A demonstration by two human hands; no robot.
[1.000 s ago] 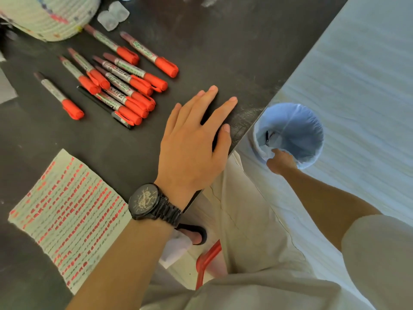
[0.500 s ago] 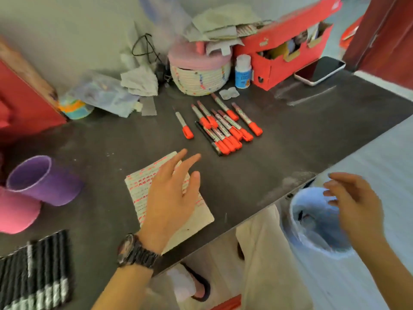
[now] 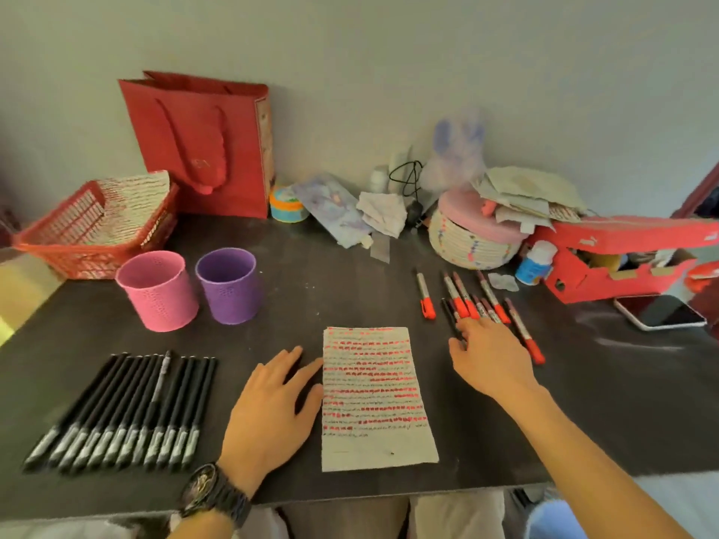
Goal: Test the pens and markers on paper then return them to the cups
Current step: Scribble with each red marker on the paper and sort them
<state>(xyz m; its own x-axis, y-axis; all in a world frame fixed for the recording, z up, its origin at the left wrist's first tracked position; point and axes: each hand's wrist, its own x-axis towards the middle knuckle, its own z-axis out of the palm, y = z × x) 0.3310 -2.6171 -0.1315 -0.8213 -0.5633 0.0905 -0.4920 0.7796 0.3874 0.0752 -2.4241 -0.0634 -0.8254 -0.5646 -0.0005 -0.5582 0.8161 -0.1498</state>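
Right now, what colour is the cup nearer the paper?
Purple cup, standing right of the pink cup; the head view shows it.

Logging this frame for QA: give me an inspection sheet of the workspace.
Surface: dark table, pale smears at right.
Job's things: marked paper at centre front; red-capped markers grouped to its right, one apart; black pens in a row at left; pink cup and purple cup upright, no pens seen inside.
Clutter: red basket, red bag, woven basket, red box, phone.
Hands: left hand flat on the table beside the paper; right hand open, fingers on the markers.
Cables: black cable by the wall.
Surroundings: pale wall behind.
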